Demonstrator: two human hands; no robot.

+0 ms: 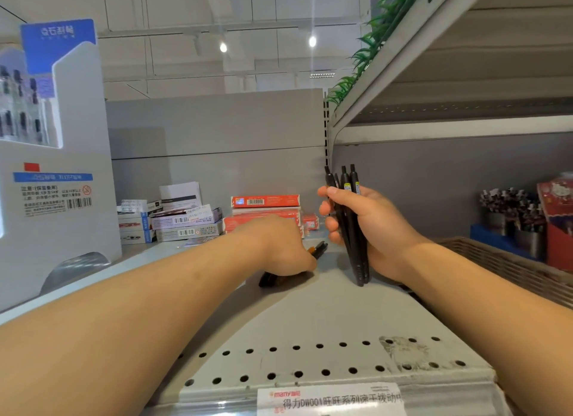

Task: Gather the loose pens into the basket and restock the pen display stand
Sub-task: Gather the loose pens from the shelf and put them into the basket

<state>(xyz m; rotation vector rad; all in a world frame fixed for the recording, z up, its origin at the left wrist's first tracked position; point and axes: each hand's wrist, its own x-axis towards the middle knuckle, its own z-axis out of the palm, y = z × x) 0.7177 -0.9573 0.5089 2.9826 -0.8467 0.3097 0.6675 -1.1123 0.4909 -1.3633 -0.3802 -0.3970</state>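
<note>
My right hand grips a bundle of several black pens, held upright with their lower ends touching the grey shelf. My left hand lies palm down on the shelf, its fingers curled over loose black pens whose ends stick out on both sides of the hand. A woven basket sits on the shelf at the right, just behind my right forearm. The white and blue pen display stand rises at the far left, with pens visible in its clear window.
Stacks of white and red stationery boxes line the back of the shelf. Metal cups of pens and a red box stand at the right. An upper shelf overhangs the right side, with artificial greenery on top.
</note>
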